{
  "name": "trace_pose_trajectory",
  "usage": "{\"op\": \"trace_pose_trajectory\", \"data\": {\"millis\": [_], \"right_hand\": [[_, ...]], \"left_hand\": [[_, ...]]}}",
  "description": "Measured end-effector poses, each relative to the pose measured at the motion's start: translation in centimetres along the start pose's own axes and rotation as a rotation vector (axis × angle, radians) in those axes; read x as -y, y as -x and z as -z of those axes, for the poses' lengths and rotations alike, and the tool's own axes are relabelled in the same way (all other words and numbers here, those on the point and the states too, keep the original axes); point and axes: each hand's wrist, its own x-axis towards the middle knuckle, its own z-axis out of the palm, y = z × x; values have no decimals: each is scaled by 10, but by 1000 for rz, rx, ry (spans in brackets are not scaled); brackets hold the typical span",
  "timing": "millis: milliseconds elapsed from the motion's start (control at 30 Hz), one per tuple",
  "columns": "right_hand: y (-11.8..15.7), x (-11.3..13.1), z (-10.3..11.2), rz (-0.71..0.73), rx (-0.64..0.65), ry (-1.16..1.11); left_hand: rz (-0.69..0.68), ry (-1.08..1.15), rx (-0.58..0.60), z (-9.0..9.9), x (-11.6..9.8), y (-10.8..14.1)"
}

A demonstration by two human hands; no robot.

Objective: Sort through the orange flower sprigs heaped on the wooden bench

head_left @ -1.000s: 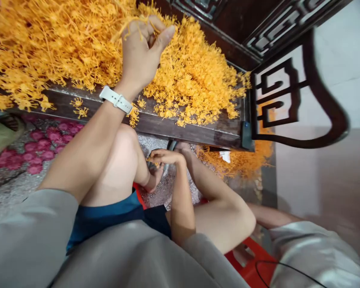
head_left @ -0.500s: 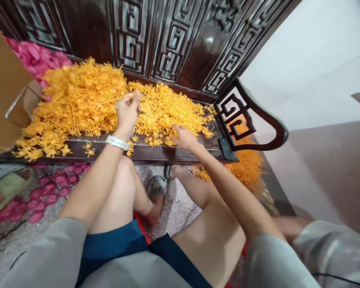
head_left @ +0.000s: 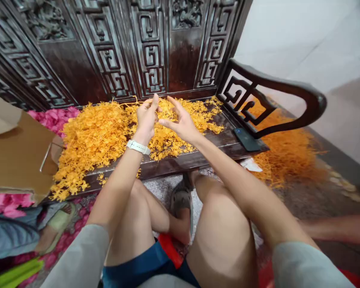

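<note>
My left hand, wearing a pale watch on its wrist, is closed in a pinch above the bench. A thin yellow plastic flower stem sticks out to the left from its fingers. Close by on the right, my right hand has thumb and forefinger spread apart, with nothing visible between them. Beneath both hands lie yellow artificial flower pieces: a big heap on the left and a lower pile on the right. They rest on the dark wooden bench.
A phone lies by the bench's curved armrest. Orange strands are piled on the floor beyond it. At left are a cardboard box and pink petals. Another person's sandalled foot is at lower left.
My right hand has risen from the flower pile to beside my left hand, its fingers spread. My left hand keeps its pinch on the stem. The view has shifted.
</note>
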Motion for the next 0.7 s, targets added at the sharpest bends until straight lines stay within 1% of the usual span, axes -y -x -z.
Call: {"op": "trace_pose_trajectory", "data": {"millis": [67,133,200,300,433,533,567,600,667,700], "right_hand": [[-4,-1,0,-49,-74,-74],[-4,-2,-2,-132,-114,-179],[0,-4,-5,-226,-108,-294],[7,-4,-12,-328,-35,-463],[9,5,-24,-445,122,-635],[12,17,-35,-476,228,-640],[15,23,-39,-453,286,-617],[19,29,-42,-409,373,-590],[29,45,-45,-270,617,-525],[34,52,-44,-193,735,-485]], "left_hand": [[-40,-23,36,-6,0,-3],[-103,-60,28,-6,3,-5],[-162,-114,-13,1,6,-8],[-202,-188,-91,17,11,-16],[-158,-204,-198,35,23,-29],[-121,-177,-277,49,32,-45],[-99,-159,-323,56,33,-50],[-65,-137,-381,64,34,-56],[20,-92,-509,82,32,-64],[49,-73,-554,91,31,-65]]}}
